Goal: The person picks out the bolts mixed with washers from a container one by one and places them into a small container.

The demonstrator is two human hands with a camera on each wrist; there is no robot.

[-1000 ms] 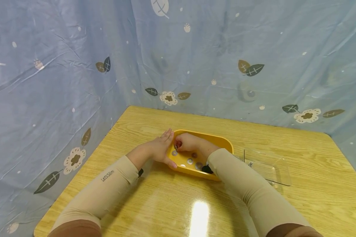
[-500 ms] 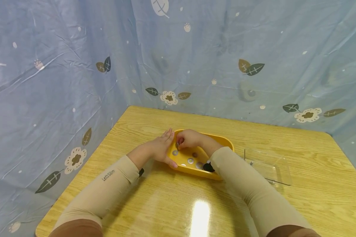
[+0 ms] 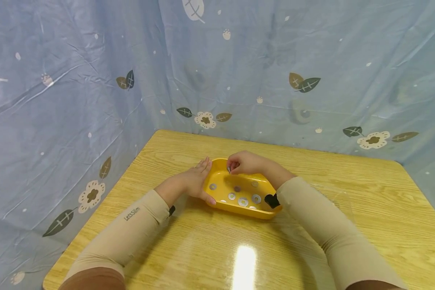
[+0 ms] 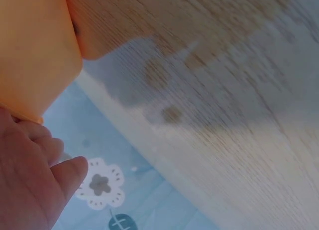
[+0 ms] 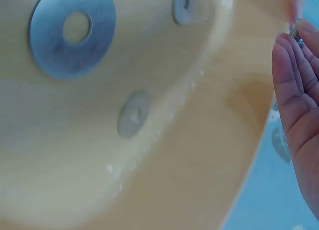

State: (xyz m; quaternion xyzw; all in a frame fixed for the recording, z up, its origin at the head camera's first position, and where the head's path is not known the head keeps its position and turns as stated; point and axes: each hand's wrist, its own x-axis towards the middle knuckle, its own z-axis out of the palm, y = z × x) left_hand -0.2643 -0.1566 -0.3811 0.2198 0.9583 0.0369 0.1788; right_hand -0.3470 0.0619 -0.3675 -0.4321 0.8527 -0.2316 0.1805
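A yellow bin [image 3: 235, 209] stands on the table with several flat metal washers [image 3: 243, 201] lying on its floor. My left hand [image 3: 193, 182] holds the bin's left end, thumb at the front wall and the other fingers toward the back; the left wrist view shows fingers hooked over the rim. Above the bin's back wall, my right hand [image 3: 249, 162] pinches a small silvery metal fastener [image 5: 298, 36] between thumb and fingertips. Most of the fastener is hidden by the fingers. Large washers [image 5: 72, 33] show close up in the right wrist view.
A clear plastic case [image 3: 342, 201] lies right of the bin, largely behind the right sleeve [image 3: 322, 217]. The wooden table [image 3: 188, 249] meets a blue patterned curtain [image 3: 239, 80] at its back and left.
My right hand has risen from the bin's floor and moved right and back, with the fastener in its fingertips. More washers show now. The left hand has stayed in place.
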